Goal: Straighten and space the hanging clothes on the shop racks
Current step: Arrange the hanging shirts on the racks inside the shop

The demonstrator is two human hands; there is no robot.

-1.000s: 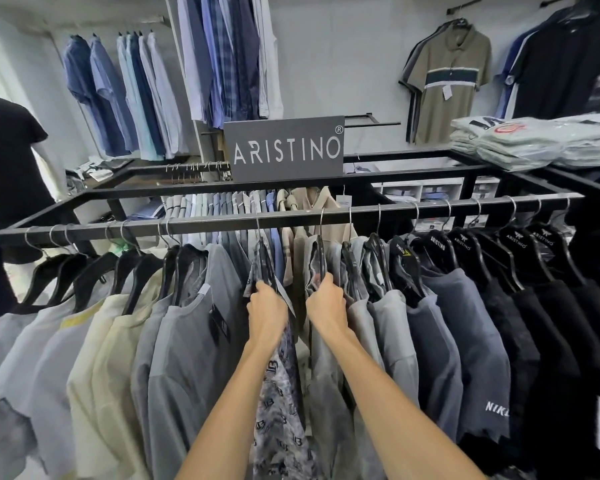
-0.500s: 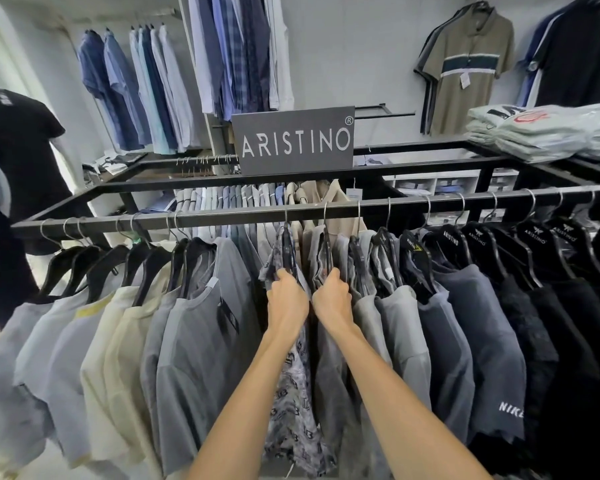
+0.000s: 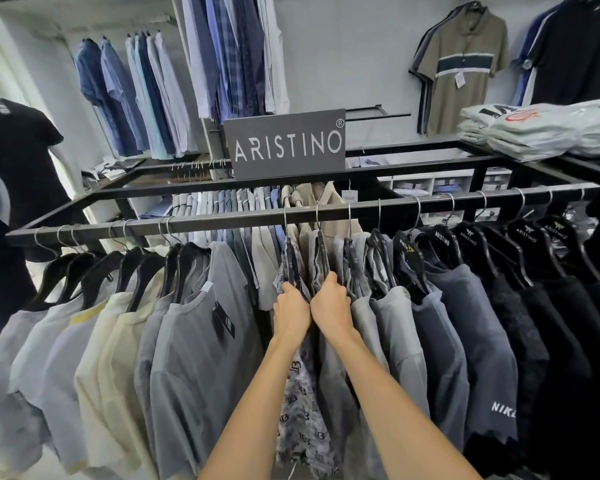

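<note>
Rail (image 3: 222,221) runs left to right just above the hands. The left hand (image 3: 290,313) grips the patterned shirt (image 3: 302,410) at its hanger. The right hand (image 3: 331,308), touching it, grips the grey shirt (image 3: 336,393) beside. A wider gap lies left of them.

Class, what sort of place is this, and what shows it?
Most likely a clothing shop: T-shirts on hangers along a metal rail, an ARISTINO brand sign above it, and folded shirts stacked at the right.
</note>
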